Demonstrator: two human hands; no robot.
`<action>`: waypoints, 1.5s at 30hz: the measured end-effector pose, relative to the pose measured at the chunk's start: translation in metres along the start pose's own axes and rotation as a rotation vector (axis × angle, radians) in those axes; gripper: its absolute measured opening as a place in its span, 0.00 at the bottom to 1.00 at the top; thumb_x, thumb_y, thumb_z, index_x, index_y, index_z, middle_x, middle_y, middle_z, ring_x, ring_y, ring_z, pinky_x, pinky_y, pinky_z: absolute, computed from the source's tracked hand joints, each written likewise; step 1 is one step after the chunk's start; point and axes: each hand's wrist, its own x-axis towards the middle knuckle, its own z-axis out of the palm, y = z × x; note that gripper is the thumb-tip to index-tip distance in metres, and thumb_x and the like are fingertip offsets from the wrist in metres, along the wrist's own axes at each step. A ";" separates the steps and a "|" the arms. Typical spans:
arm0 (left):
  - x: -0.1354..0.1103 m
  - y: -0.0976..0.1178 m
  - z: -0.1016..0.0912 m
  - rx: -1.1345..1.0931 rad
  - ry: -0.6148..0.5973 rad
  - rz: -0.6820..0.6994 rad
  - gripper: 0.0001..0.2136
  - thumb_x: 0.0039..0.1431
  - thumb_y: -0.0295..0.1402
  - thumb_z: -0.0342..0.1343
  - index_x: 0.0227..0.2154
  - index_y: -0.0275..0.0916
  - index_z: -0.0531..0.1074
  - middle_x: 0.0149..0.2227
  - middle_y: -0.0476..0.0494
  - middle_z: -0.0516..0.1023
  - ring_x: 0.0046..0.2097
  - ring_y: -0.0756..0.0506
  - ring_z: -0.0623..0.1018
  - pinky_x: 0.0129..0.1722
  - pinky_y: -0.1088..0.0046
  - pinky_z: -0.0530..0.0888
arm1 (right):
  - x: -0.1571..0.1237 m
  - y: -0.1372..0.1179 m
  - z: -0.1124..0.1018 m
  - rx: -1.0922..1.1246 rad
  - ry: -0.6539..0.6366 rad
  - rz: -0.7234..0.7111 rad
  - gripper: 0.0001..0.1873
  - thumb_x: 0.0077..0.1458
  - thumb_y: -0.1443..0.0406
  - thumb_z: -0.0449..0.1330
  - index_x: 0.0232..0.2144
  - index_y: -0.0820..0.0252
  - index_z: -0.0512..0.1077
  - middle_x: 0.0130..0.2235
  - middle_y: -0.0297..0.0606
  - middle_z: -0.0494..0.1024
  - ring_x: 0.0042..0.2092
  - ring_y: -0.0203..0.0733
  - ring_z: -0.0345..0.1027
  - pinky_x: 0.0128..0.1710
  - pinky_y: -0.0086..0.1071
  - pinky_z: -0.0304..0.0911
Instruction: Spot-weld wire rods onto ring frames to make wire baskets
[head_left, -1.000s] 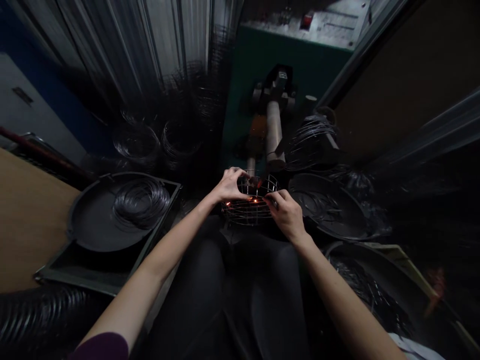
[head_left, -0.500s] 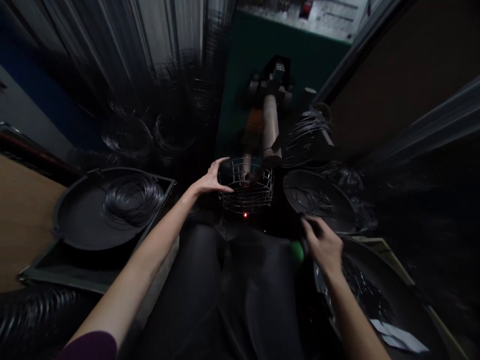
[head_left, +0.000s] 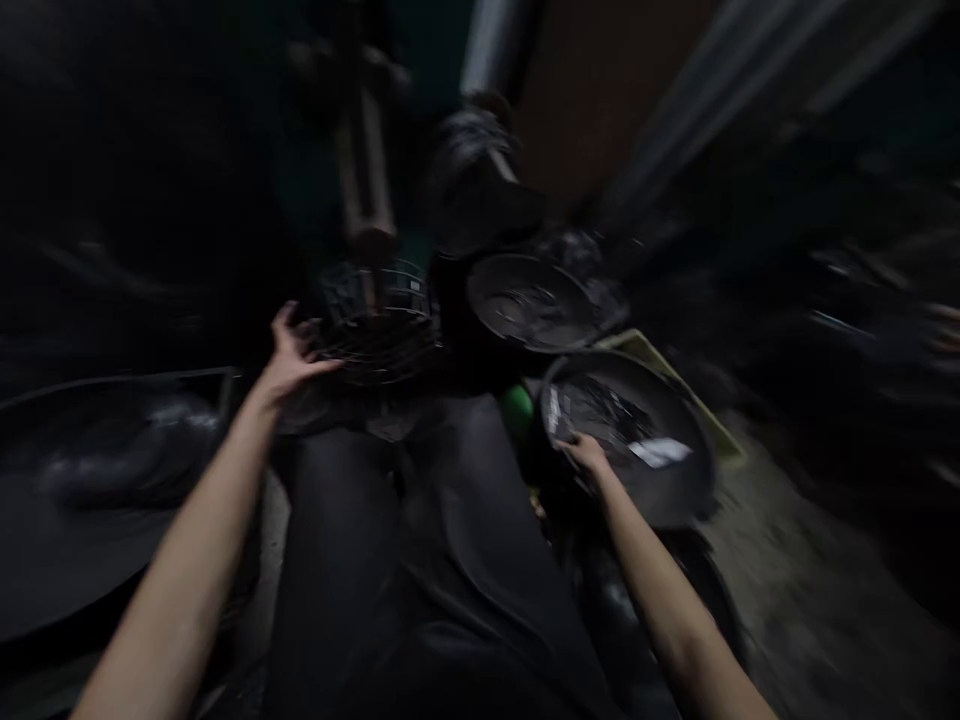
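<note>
A round wire basket [head_left: 420, 292] sits around the end of the machine's arm in front of my knees. Close by its left side is my left hand [head_left: 289, 362], fingers spread and the thumb stretched toward the wires. Whether the thumb touches them is hard to see. My right hand [head_left: 587, 456] is low at the near left rim of a dark round pan [head_left: 686, 490]. Inside that pan lie thin metal pieces [head_left: 611, 410] and a white scrap of paper [head_left: 660, 452]. Blur hides the right fingertips and anything between them.
Behind the near pan stands a second round pan [head_left: 574, 310] with wire pieces. The machine's arm [head_left: 367, 180] rises above the basket. A yellowish crate edge [head_left: 709, 425] shows beside the near pan. At the left is a large dark tray [head_left: 52, 560].
The view has swung right and blurred. My right hand has moved back from beside the farther pan to the near pan's rim. My left hand stays spread beside the basket. The red spark is gone.
</note>
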 end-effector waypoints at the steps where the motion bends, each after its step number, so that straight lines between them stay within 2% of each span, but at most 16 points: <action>1: 0.004 0.000 -0.001 0.024 0.026 -0.009 0.63 0.23 0.44 0.75 0.61 0.49 0.37 0.63 0.33 0.53 0.64 0.34 0.58 0.59 0.43 0.57 | 0.006 0.010 -0.001 -0.015 -0.017 0.028 0.13 0.58 0.59 0.58 0.38 0.64 0.72 0.41 0.39 0.75 0.42 0.39 0.70 0.45 0.39 0.67; 6: 0.018 -0.005 0.004 0.043 0.060 0.011 0.70 0.07 0.47 0.74 0.59 0.52 0.37 0.60 0.39 0.60 0.62 0.36 0.63 0.60 0.44 0.59 | 0.019 0.046 -0.002 -0.052 0.026 0.015 0.15 0.58 0.69 0.56 0.48 0.65 0.70 0.51 0.51 0.71 0.52 0.45 0.64 0.53 0.37 0.57; 8: 0.015 -0.004 0.006 0.053 0.086 0.007 0.70 0.04 0.50 0.73 0.58 0.55 0.39 0.59 0.42 0.62 0.60 0.37 0.65 0.58 0.44 0.60 | 0.021 0.042 0.000 -0.028 0.029 -0.061 0.15 0.56 0.70 0.57 0.47 0.65 0.71 0.51 0.51 0.71 0.53 0.45 0.64 0.53 0.35 0.56; 11: 0.010 -0.002 0.005 0.084 0.143 0.004 0.66 0.02 0.51 0.71 0.55 0.63 0.44 0.53 0.55 0.66 0.57 0.40 0.69 0.56 0.43 0.64 | 0.031 0.025 0.005 0.064 0.007 -0.192 0.12 0.54 0.66 0.60 0.41 0.63 0.74 0.45 0.44 0.76 0.48 0.41 0.68 0.50 0.29 0.58; 14: 0.000 0.001 0.001 0.115 0.157 0.010 0.58 0.05 0.49 0.73 0.49 0.72 0.49 0.46 0.65 0.68 0.53 0.45 0.72 0.54 0.44 0.67 | 0.048 0.015 0.009 0.183 0.041 -0.248 0.16 0.58 0.59 0.55 0.41 0.65 0.74 0.41 0.39 0.78 0.42 0.37 0.69 0.44 0.25 0.60; 18: -0.029 0.010 -0.002 0.128 0.141 0.033 0.54 0.07 0.49 0.73 0.46 0.78 0.51 0.47 0.69 0.69 0.53 0.43 0.72 0.53 0.43 0.68 | 0.069 0.024 0.002 0.265 0.190 -0.158 0.25 0.64 0.58 0.42 0.47 0.73 0.69 0.46 0.49 0.76 0.45 0.40 0.68 0.44 0.29 0.61; 22: -0.056 0.018 -0.001 0.152 0.132 0.116 0.53 0.11 0.50 0.73 0.47 0.80 0.50 0.51 0.71 0.68 0.58 0.41 0.68 0.56 0.42 0.64 | 0.079 0.033 -0.005 0.247 0.246 -0.018 0.19 0.62 0.59 0.50 0.45 0.71 0.69 0.46 0.50 0.74 0.47 0.42 0.67 0.49 0.37 0.60; 25: -0.068 0.022 0.004 0.186 0.192 0.208 0.53 0.12 0.51 0.72 0.49 0.75 0.51 0.52 0.67 0.67 0.57 0.41 0.69 0.57 0.44 0.64 | 0.070 0.024 -0.006 0.225 0.212 0.038 0.16 0.58 0.58 0.58 0.40 0.67 0.71 0.42 0.43 0.74 0.44 0.41 0.69 0.47 0.40 0.63; 28: -0.085 0.035 0.015 0.252 0.219 0.346 0.50 0.19 0.47 0.73 0.51 0.60 0.54 0.50 0.54 0.69 0.53 0.40 0.71 0.55 0.49 0.67 | 0.041 0.012 -0.013 0.218 0.203 0.046 0.16 0.59 0.56 0.56 0.40 0.64 0.70 0.39 0.40 0.74 0.41 0.41 0.69 0.44 0.41 0.65; 32: -0.098 0.059 0.029 0.470 0.161 0.446 0.40 0.33 0.45 0.70 0.51 0.45 0.59 0.51 0.41 0.67 0.53 0.38 0.70 0.54 0.57 0.69 | 0.014 0.000 -0.038 0.227 0.225 0.000 0.17 0.56 0.55 0.53 0.33 0.63 0.73 0.29 0.55 0.73 0.37 0.58 0.71 0.34 0.49 0.62; 35: -0.096 0.068 0.034 0.657 0.064 0.409 0.34 0.36 0.45 0.68 0.49 0.42 0.65 0.54 0.38 0.65 0.56 0.36 0.66 0.57 0.57 0.65 | -0.012 -0.032 -0.058 0.456 0.173 -0.166 0.18 0.47 0.52 0.58 0.36 0.57 0.73 0.29 0.52 0.75 0.35 0.56 0.72 0.32 0.44 0.64; 37: -0.095 0.072 0.039 0.753 0.014 0.381 0.32 0.36 0.44 0.68 0.47 0.43 0.69 0.55 0.38 0.63 0.57 0.34 0.64 0.57 0.55 0.63 | -0.048 -0.070 -0.070 0.684 -0.086 -0.394 0.24 0.41 0.50 0.63 0.39 0.57 0.73 0.31 0.44 0.77 0.35 0.51 0.73 0.32 0.39 0.67; 39: -0.094 0.076 0.046 0.815 -0.029 0.370 0.31 0.36 0.44 0.69 0.47 0.44 0.70 0.56 0.38 0.62 0.57 0.33 0.63 0.56 0.53 0.62 | -0.083 -0.118 -0.079 0.714 -0.421 -0.622 0.24 0.42 0.50 0.64 0.38 0.59 0.75 0.34 0.42 0.79 0.36 0.48 0.73 0.34 0.37 0.68; 41: -0.093 0.079 0.053 0.856 -0.080 0.382 0.31 0.37 0.43 0.68 0.48 0.46 0.70 0.57 0.38 0.61 0.57 0.32 0.62 0.56 0.52 0.61 | -0.104 -0.165 -0.082 0.650 -0.556 -0.809 0.19 0.45 0.53 0.63 0.34 0.60 0.77 0.33 0.40 0.79 0.36 0.46 0.73 0.36 0.35 0.68; 43: -0.092 0.081 0.058 0.884 -0.113 0.407 0.31 0.38 0.43 0.68 0.49 0.47 0.70 0.57 0.38 0.61 0.57 0.32 0.62 0.56 0.51 0.60 | -0.110 -0.201 -0.079 0.563 -0.458 -0.965 0.14 0.49 0.56 0.61 0.32 0.60 0.77 0.33 0.38 0.80 0.36 0.44 0.74 0.38 0.34 0.68; 45: -0.092 0.081 0.058 0.891 -0.114 0.423 0.32 0.39 0.43 0.67 0.51 0.48 0.69 0.57 0.37 0.60 0.57 0.33 0.62 0.55 0.51 0.61 | -0.110 -0.221 -0.070 0.420 -0.215 -1.111 0.12 0.52 0.58 0.59 0.32 0.59 0.78 0.34 0.37 0.81 0.37 0.43 0.75 0.39 0.33 0.67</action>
